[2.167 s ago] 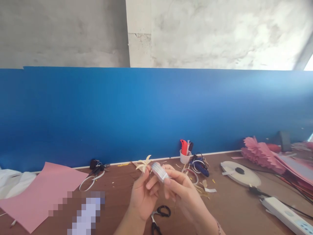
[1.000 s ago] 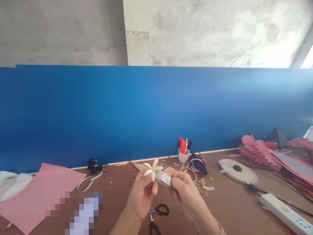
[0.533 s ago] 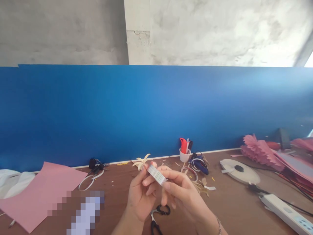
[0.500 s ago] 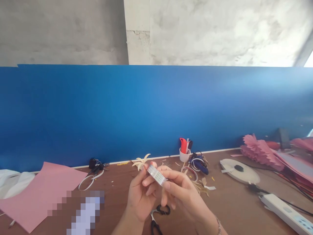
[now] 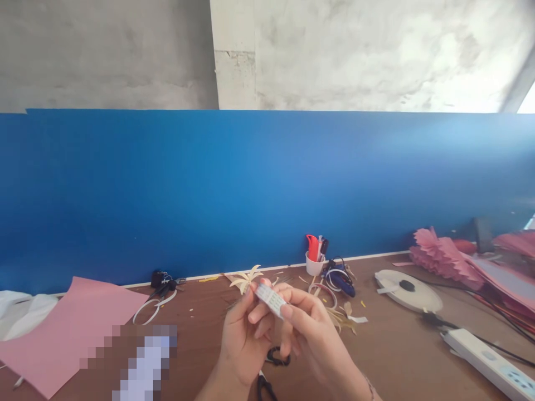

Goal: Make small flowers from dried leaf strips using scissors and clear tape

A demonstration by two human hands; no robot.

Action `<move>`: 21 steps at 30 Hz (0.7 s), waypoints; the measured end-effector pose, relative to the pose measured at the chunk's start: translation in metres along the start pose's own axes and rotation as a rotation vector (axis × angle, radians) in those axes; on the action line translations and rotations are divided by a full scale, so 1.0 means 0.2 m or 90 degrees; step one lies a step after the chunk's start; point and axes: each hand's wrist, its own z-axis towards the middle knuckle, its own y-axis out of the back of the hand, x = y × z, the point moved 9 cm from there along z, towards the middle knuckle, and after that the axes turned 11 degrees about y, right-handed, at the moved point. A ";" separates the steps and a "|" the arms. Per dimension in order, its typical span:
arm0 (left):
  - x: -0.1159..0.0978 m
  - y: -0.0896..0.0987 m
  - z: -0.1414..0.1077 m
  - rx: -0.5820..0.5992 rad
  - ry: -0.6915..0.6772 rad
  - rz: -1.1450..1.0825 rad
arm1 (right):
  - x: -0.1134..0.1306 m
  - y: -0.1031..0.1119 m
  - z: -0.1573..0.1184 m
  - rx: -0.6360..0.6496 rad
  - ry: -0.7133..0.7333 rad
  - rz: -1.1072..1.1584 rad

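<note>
Between my two hands is a small whitish, shiny strip (image 5: 271,299) with rows of print; its exact kind is unclear. My right hand (image 5: 320,326) pinches the lower right end between thumb and fingers. My left hand (image 5: 239,345) closes its fingertips at the upper left end. Cream, curled petals like a small paper flower (image 5: 246,278) show just beyond my left fingertips; whether that hand holds them too, I cannot tell. Below my hands lie black-handled scissors (image 5: 264,387) on the brown table, partly covered.
Pink paper (image 5: 79,328) lies left, near a blurred-out patch. A white cup (image 5: 314,266) of tools stands by the blue partition (image 5: 267,184). Cream scraps (image 5: 345,320) lie to the right, with a round whitish disc (image 5: 424,298), a power strip (image 5: 489,362) and pleated pink paper (image 5: 443,259).
Both hands and the strip have shifted slightly right and a little down. The strip's printed face shows more plainly, and the cream petals have moved right with my left hand.
</note>
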 end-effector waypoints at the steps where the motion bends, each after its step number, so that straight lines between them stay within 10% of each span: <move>1: 0.00 0.00 0.00 -0.003 0.000 -0.004 | 0.00 0.00 0.00 -0.001 -0.002 0.000; 21: 0.00 0.03 -0.01 -0.062 -0.021 0.033 | -0.03 -0.02 -0.01 -0.033 0.004 0.048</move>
